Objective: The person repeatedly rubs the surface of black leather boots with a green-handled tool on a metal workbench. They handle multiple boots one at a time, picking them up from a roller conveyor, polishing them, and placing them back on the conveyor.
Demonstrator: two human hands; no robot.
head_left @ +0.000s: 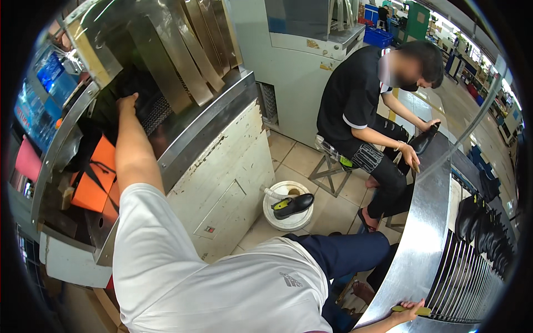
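Note:
My left hand point(126, 103) reaches up into the dark opening of a steel tunnel machine point(211, 127), under hanging metal flaps point(183, 55). It rests against something black beside a mesh belt point(157, 114); its fingers are hidden, so its grip is unclear. At the lower right, my right hand point(408, 312) is closed around a yellow-handled tool point(417, 310), on the rim of a curved steel conveyor point(422, 233).
A seated person in black point(361, 111) holds a black shoe point(425, 139) at the conveyor. Several black shoes point(483, 227) ride its slatted belt. A black shoe point(293, 205) lies on a white bucket point(277, 219) on the tiled floor. Orange pieces point(97, 177) sit below the machine.

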